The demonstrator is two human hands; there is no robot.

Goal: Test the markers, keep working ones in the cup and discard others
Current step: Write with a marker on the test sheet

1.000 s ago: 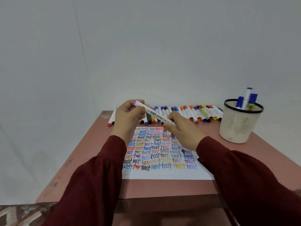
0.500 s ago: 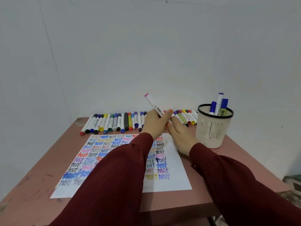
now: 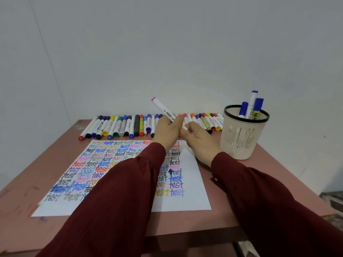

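Marker row [image 3: 118, 126] behind paper [image 3: 191, 201], cup [image 3: 241, 145] at right

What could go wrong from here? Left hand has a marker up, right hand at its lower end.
1. The left hand and right hand work the marker right over the marker row; a slip could scatter it.
2. The left sleeve crosses over the paper; if it drags, wet ink may smear.
3. The cup stands close beside the right hand; a swing might tip it.
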